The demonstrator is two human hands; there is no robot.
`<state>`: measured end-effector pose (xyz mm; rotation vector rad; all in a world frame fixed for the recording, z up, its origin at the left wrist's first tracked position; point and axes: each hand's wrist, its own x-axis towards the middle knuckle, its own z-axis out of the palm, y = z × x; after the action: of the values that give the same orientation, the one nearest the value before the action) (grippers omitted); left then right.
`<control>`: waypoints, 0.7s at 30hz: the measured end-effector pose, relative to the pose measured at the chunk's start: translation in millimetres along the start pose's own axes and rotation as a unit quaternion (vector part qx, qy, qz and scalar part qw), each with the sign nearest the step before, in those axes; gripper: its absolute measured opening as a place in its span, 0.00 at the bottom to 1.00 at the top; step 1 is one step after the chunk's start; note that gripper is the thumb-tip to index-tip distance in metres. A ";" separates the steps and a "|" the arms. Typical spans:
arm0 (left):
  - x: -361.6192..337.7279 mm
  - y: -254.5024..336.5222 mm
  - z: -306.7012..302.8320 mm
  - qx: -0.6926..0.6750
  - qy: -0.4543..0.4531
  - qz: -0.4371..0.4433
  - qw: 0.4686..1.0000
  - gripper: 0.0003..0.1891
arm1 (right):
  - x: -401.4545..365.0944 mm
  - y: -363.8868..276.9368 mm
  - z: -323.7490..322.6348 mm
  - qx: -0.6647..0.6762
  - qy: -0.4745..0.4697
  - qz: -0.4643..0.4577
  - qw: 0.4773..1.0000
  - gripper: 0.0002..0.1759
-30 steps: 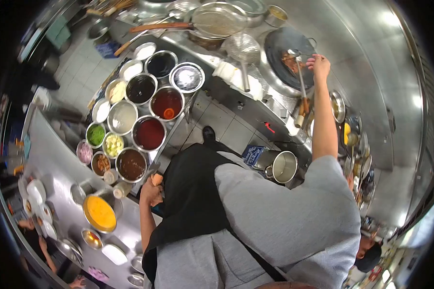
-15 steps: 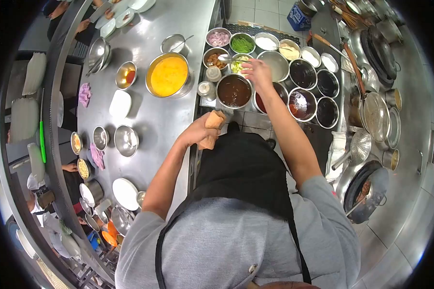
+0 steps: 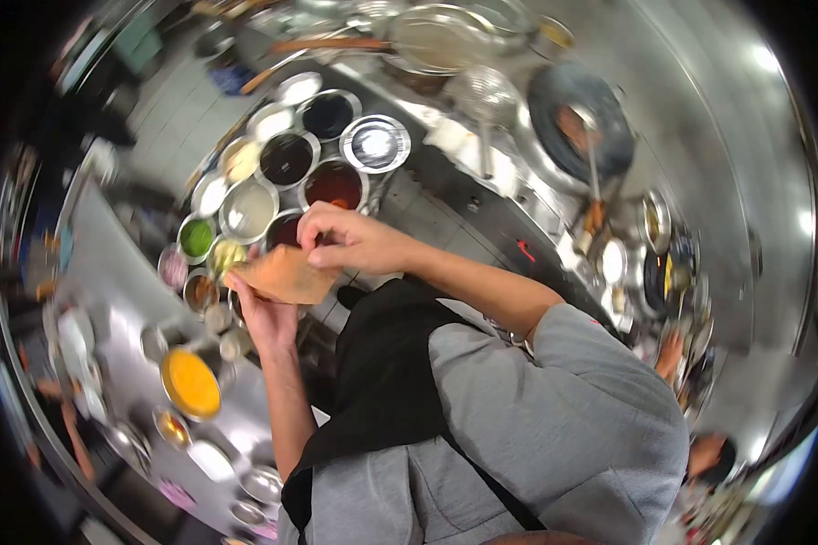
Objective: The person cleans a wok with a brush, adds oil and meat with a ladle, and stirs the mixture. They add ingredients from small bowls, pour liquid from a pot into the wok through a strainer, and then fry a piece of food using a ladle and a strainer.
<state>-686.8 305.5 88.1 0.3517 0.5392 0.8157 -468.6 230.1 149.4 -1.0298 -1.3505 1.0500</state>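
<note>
An orange-tan cloth (image 3: 286,275) is spread out in front of my apron, close over the near sauce bowls. My left hand (image 3: 265,313) grips its lower left side, fingers partly behind it. At the upper right edge, my right hand (image 3: 354,241) has curled fingers pinching the cloth. Just beyond my hands are a bowl of pale liquid (image 3: 249,210), chopped green vegetables (image 3: 195,238) and a red-brown sauce (image 3: 334,189). The cloth and hands partly cover a dark sauce bowl (image 3: 284,232).
On the right, a wok (image 3: 580,123) holds food and a ladle, beside a perforated skimmer (image 3: 483,95). A steel counter at left carries a pot of yellow liquid (image 3: 191,383) and a white dish (image 3: 212,461). Another person's hand (image 3: 670,354) shows at far right.
My view has turned toward the stove side. My right hand has come back from over the bowls to the cloth, which has gone from bunched in my left hand to spread out.
</note>
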 end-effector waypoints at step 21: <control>22.6 -291.8 265.5 0.349 -0.201 -0.270 0.875 0.21 | -442.0 1.7 -347.4 -0.306 0.569 0.389 0.657 0.22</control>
<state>-348.5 111.9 152.5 0.9639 0.4887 -0.0351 -105.0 -187.6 52.7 -2.3626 -0.0836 0.2060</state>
